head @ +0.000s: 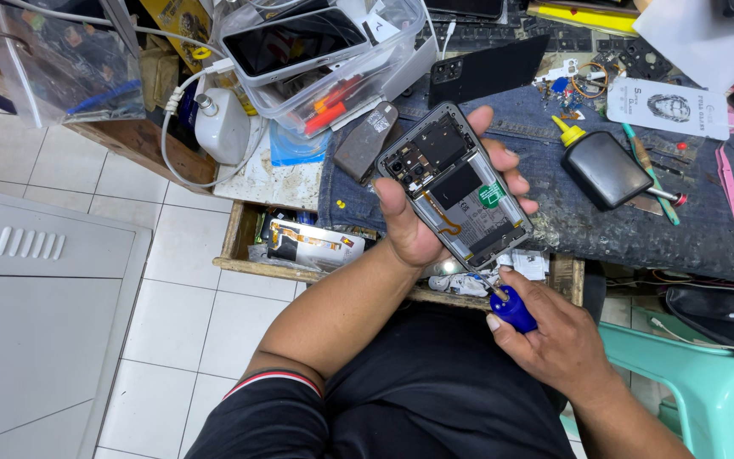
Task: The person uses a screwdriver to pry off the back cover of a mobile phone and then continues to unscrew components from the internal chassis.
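Note:
My left hand (418, 223) grips an opened smartphone (454, 182) with its back cover off, so the boards, a dark battery area and a green sticker show. The thumb lies on its left edge and the fingers wrap round the right side. My right hand (554, 340) holds a small screwdriver with a blue handle (513, 309). Its thin metal tip touches the lower end of the phone. Both hands hover above my lap, just in front of the bench edge.
A denim-covered bench (639, 225) carries a black glue bottle with a yellow cap (601, 166), a black phone back cover (486, 70), tools and a white card. Clear plastic boxes (324, 59) hold phones and parts. An open wooden drawer (299, 246) sits below. A teal plastic stool (707, 391) stands at right.

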